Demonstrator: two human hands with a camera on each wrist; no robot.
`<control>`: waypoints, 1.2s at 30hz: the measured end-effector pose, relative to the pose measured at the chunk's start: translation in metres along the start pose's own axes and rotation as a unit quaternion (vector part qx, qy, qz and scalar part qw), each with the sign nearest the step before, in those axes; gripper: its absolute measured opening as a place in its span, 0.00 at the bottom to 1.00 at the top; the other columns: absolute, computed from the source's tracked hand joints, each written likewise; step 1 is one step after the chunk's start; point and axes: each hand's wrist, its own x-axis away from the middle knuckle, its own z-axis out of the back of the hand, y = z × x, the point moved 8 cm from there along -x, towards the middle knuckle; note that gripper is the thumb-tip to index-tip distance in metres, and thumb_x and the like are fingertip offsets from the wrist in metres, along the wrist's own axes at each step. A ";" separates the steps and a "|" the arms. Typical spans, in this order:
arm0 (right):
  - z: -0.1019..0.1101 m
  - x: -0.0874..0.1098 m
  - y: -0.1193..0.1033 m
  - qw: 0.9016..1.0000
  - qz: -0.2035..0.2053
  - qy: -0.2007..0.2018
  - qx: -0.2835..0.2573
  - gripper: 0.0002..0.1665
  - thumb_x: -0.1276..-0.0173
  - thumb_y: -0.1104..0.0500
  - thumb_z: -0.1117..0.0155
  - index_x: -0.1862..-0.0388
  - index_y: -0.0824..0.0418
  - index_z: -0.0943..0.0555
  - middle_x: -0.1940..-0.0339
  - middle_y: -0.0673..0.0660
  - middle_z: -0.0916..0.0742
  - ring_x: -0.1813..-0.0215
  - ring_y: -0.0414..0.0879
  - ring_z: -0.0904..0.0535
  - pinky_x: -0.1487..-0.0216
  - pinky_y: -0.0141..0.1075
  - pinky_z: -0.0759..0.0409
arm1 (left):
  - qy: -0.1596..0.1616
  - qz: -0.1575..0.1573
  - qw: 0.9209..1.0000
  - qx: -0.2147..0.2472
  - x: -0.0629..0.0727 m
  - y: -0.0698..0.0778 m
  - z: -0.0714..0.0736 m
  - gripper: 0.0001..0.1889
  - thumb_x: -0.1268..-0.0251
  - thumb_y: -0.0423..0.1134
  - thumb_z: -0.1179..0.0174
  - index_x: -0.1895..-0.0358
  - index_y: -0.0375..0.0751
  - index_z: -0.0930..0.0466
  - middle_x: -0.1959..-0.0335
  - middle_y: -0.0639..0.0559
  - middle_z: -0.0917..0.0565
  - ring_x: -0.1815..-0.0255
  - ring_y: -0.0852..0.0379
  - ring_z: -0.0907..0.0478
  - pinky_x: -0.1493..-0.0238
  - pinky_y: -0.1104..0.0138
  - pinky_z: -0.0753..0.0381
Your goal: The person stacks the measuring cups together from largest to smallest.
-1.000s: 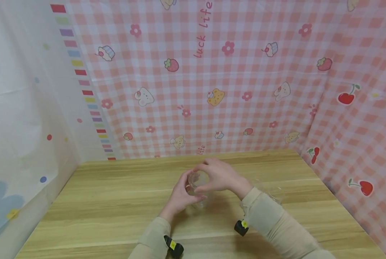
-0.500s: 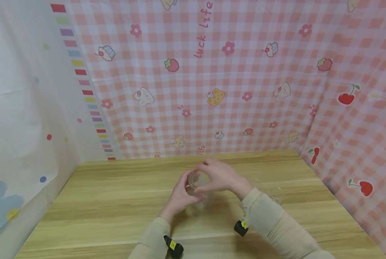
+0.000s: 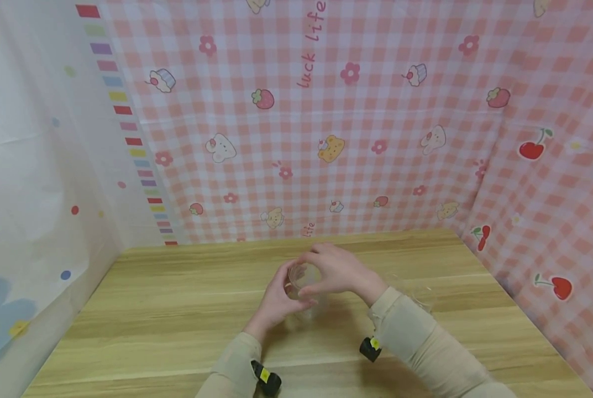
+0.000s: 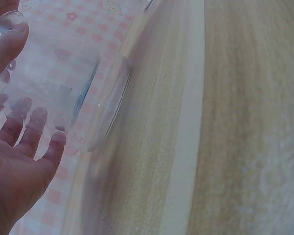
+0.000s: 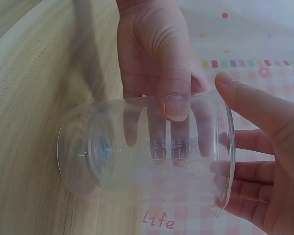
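A clear glass beaker [image 5: 161, 183] with printed graduations stands upright near the middle of the table. My left hand [image 3: 276, 301] holds its side, the thumb in front and the fingers behind the glass. From above, my right hand [image 3: 338, 271] grips the rim, with the thumb at one edge and the fingers at the other. Below the beaker's base, the right wrist view shows a further rounded glass edge [image 5: 60, 152]. Whether it belongs to a second vessel around the beaker or to something under it, I cannot tell.
More clear glassware [image 3: 423, 298] lies to the right, partly hidden by the right sleeve; its kind is unclear. The wood-grain table [image 3: 167, 326] meets a pink checked cloth [image 3: 286, 138] at the back and right, and a white cloth [image 3: 37, 182] at the left.
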 end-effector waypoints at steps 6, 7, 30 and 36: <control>0.001 0.001 0.000 1.000 0.002 -0.002 -0.005 0.36 0.44 0.37 0.26 0.40 0.53 0.19 0.46 0.55 0.18 0.44 0.52 0.23 0.45 0.49 0.22 | 0.004 -0.002 1.000 0.000 0.000 0.002 0.000 0.45 0.52 0.29 0.25 0.29 0.35 0.39 0.31 0.36 0.33 0.35 0.39 0.33 0.40 0.50 0.31; 0.001 0.001 0.000 1.000 0.001 -0.002 -0.003 0.36 0.44 0.37 0.26 0.40 0.53 0.20 0.46 0.55 0.18 0.44 0.52 0.23 0.45 0.49 0.22 | 0.004 -0.002 1.000 0.000 0.000 0.002 0.000 0.45 0.52 0.29 0.25 0.29 0.35 0.39 0.31 0.36 0.33 0.35 0.39 0.33 0.40 0.50 0.31; 0.002 0.001 -0.004 0.999 -0.017 -0.021 0.036 0.37 0.43 0.35 0.28 0.38 0.50 0.19 0.46 0.56 0.18 0.45 0.53 0.22 0.47 0.48 0.21 | 0.006 -0.004 1.000 -0.004 -0.001 0.003 0.001 0.43 0.51 0.25 0.26 0.29 0.34 0.39 0.33 0.41 0.31 0.36 0.39 0.31 0.41 0.53 0.29; 0.001 0.003 -0.004 0.999 -0.020 -0.023 0.040 0.37 0.42 0.34 0.29 0.38 0.50 0.20 0.45 0.56 0.18 0.44 0.53 0.23 0.48 0.49 0.21 | 0.013 -0.003 1.000 -0.004 -0.007 -0.019 0.000 0.45 0.52 0.25 0.26 0.29 0.36 0.39 0.33 0.42 0.31 0.36 0.40 0.31 0.41 0.51 0.29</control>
